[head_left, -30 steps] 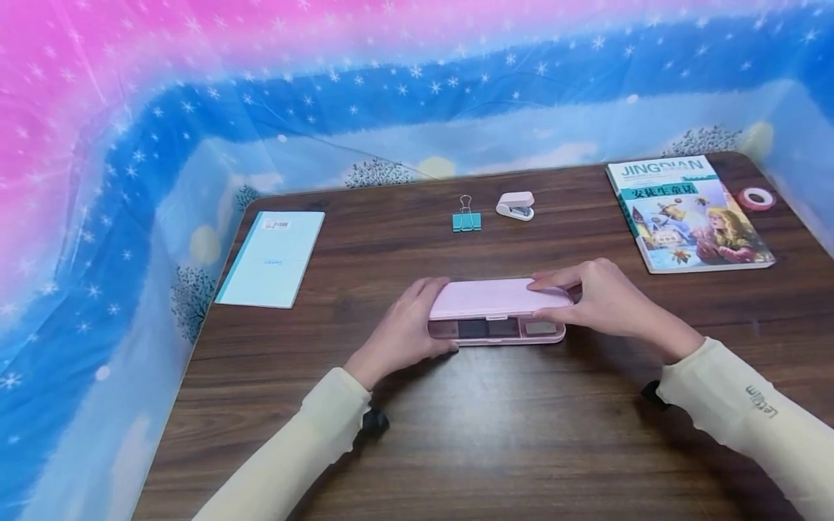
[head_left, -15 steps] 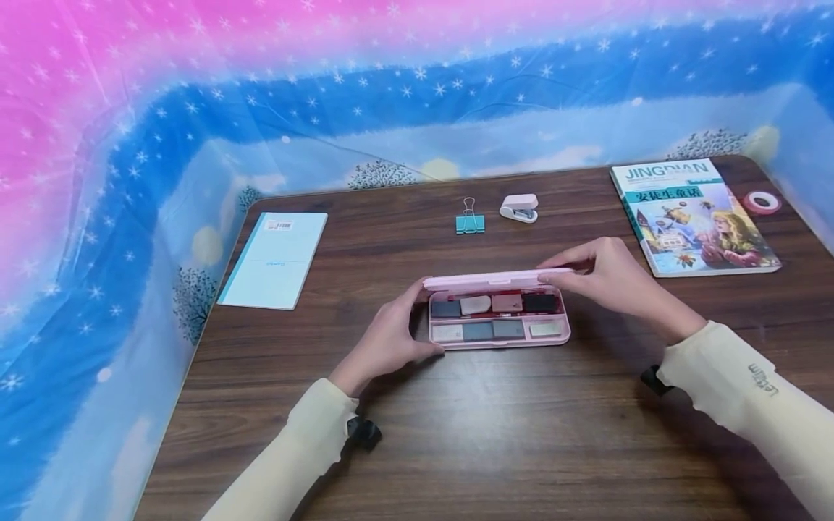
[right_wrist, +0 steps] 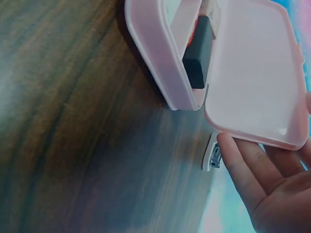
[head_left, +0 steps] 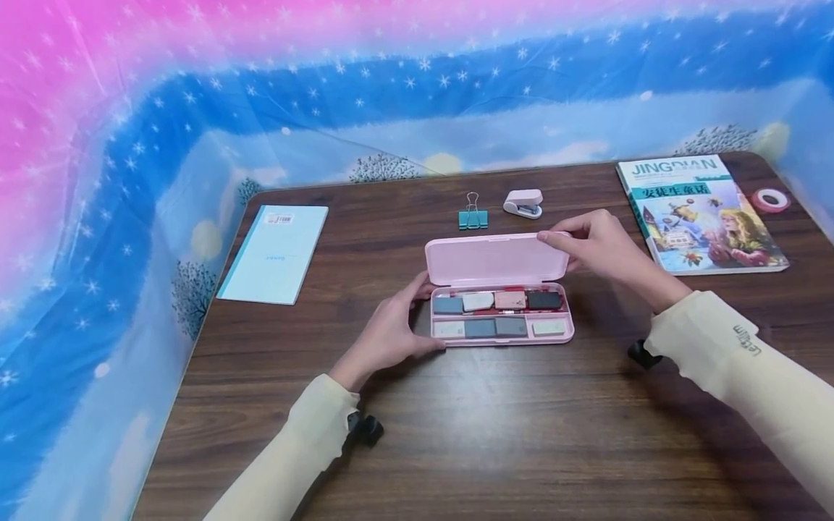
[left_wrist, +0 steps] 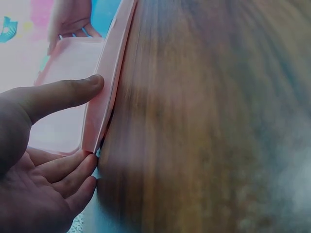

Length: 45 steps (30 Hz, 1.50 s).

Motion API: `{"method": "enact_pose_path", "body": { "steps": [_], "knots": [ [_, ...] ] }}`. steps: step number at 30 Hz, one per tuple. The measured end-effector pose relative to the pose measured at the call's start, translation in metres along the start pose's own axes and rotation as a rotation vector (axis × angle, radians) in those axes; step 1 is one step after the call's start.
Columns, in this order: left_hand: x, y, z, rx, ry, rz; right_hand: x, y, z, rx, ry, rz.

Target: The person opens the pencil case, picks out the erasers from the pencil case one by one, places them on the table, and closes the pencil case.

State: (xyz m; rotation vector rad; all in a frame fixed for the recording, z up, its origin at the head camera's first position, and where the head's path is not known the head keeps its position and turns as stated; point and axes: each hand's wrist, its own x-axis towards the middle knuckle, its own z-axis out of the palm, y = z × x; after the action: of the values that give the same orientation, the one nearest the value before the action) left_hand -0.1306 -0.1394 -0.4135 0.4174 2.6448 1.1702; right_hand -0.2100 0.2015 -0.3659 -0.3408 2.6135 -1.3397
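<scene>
A pink pencil case (head_left: 502, 341) lies on the table with its lid (head_left: 495, 259) raised upright. Inside are several eraser-like blocks, such as a black block (head_left: 544, 300), a pink one (head_left: 510, 300) and grey ones, with red pen-like items partly hidden beneath. My left hand (head_left: 384, 329) holds the case's left end, thumb along the front wall and fingers round the end, as the left wrist view shows. At the lid's upper right corner, my right hand (head_left: 602, 246) pinches the edge; in the right wrist view its fingers (right_wrist: 243, 170) lie along the lid's rim.
Behind the case lie a teal binder clip (head_left: 473, 219) and a small white stapler (head_left: 523, 203). A light blue notebook (head_left: 276, 253) is at the left. A picture-covered book (head_left: 706, 217) and a tape roll (head_left: 772, 200) lie at the right.
The lid has swung from nearly closed to upright, showing the contents. My right hand has risen and moved back with it; my left hand has stayed at the left end.
</scene>
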Motion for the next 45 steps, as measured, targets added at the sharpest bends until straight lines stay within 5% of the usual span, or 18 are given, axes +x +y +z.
{"method": "enact_pose_path", "body": {
  "steps": [13,21,23,28,32,45],
  "knots": [
    [0.008,0.006,0.000,0.023,-0.033,0.021,-0.008,-0.001,-0.009,-0.105,0.069,0.029],
    [0.005,0.009,-0.003,0.045,-0.040,-0.002,-0.045,-0.010,0.000,-0.140,0.463,-0.109],
    [0.005,0.008,-0.004,0.047,-0.034,-0.011,-0.054,-0.008,0.007,-0.094,0.433,-0.076],
    [0.003,0.005,-0.005,0.051,-0.023,-0.026,-0.064,0.008,0.024,0.023,0.172,0.108],
    [0.003,0.003,-0.004,0.043,-0.031,-0.025,-0.064,0.019,0.028,0.047,0.090,0.141],
    [0.003,0.003,-0.002,0.042,-0.041,-0.030,-0.058,0.032,0.047,-0.118,0.106,0.043]
  ]
}}
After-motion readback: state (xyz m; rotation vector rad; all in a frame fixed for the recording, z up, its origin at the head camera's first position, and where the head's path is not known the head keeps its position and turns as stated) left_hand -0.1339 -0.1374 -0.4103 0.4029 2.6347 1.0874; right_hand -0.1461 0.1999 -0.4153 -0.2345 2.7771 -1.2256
